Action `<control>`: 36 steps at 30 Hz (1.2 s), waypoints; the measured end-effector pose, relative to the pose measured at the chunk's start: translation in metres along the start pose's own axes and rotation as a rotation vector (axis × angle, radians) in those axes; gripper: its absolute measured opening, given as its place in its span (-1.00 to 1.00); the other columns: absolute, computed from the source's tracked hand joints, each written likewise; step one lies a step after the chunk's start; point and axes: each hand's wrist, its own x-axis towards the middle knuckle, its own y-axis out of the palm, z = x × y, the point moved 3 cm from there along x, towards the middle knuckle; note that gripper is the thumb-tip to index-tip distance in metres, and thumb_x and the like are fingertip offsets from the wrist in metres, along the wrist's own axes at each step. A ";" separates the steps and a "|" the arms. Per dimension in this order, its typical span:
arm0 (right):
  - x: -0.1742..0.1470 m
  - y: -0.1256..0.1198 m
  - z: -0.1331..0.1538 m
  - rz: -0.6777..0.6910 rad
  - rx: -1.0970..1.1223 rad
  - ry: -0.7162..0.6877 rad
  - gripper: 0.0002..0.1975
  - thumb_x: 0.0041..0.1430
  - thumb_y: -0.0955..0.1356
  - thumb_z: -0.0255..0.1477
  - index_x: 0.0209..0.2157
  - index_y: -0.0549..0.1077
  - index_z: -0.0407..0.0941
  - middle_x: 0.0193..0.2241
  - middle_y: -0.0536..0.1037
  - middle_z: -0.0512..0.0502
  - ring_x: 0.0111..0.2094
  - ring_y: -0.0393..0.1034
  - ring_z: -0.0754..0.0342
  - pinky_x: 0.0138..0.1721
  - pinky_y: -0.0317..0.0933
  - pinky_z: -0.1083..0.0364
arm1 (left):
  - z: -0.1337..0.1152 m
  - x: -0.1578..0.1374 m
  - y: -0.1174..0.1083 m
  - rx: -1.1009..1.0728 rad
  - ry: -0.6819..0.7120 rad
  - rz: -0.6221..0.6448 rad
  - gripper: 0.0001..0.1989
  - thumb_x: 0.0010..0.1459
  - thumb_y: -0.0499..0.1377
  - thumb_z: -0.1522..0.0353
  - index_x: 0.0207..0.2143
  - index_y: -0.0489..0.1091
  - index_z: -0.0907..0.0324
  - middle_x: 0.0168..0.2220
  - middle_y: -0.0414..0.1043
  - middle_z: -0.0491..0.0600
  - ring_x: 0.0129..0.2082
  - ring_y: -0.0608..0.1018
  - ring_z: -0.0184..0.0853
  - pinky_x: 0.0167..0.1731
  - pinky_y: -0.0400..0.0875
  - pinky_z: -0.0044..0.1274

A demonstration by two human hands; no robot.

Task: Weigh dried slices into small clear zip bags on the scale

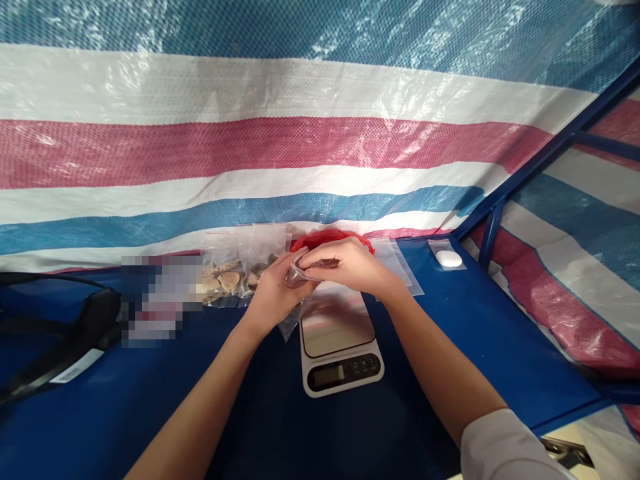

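Observation:
My left hand [280, 290] is wrapped around a clear plastic cup [296, 268], tilted above the kitchen scale [337, 327]. At the cup's mouth, my right hand [345, 263] has its thumb and forefinger curled together; whatever sits between those fingertips is hidden. Beneath both hands lies the scale, white-framed with a shiny plate, its display too dark to read. Behind my hands a red plastic bag [367, 239] shows partly. Just left of my left hand are clear bags of dried brown slices [223, 280].
Flat clear bags [400, 267] lie right of the scale. A white oval object [449, 259] rests on another small bag near the right edge. A black device with a cable [95, 320] stands at left. Striped plastic sheeting [280, 143] hangs behind the blue table [430, 320]; a blue frame [535, 153] borders it.

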 end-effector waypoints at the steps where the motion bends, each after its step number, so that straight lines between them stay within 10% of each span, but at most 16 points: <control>1: 0.000 -0.002 -0.001 -0.001 0.063 -0.034 -0.86 0.23 0.44 -0.40 -0.22 0.68 0.05 -0.19 0.69 0.07 -0.18 0.59 0.01 -0.14 0.45 0.10 | 0.001 0.000 -0.001 -0.004 -0.013 -0.012 -0.51 0.13 0.33 0.20 0.09 0.48 0.15 0.06 0.57 0.08 0.08 0.58 -0.07 0.12 0.45 -0.28; 9: 0.000 -0.019 -0.038 -0.099 0.124 0.087 -0.84 0.19 0.44 -0.43 -0.19 0.68 -0.02 -0.17 0.71 -0.03 -0.15 0.61 0.02 -0.05 0.44 0.05 | 0.005 0.003 -0.018 -0.044 -0.235 -0.047 -0.39 0.06 0.39 0.06 0.09 0.50 0.18 -0.19 0.67 0.02 -0.09 0.67 -0.06 -0.01 0.56 -0.28; 23: 0.017 0.047 -0.050 0.094 -0.521 0.338 -0.58 0.37 0.27 -0.09 0.03 0.55 -0.04 0.03 0.62 -0.16 0.02 0.49 -0.15 -0.17 0.32 -0.01 | 0.016 0.003 -0.026 -0.049 -0.319 -0.023 -0.27 0.00 0.41 0.03 0.15 0.47 0.21 -0.20 0.68 0.03 -0.09 0.66 -0.03 -0.06 0.58 -0.28; 36: 0.019 0.043 -0.067 0.047 -0.419 0.320 -0.69 0.34 0.32 -0.38 0.05 0.58 0.05 0.03 0.64 -0.07 0.03 0.51 -0.13 -0.06 0.34 -0.02 | 0.018 0.003 -0.026 -0.071 -0.296 -0.021 -0.29 0.01 0.42 0.03 0.14 0.47 0.19 -0.16 0.68 0.05 -0.11 0.67 -0.04 -0.06 0.58 -0.29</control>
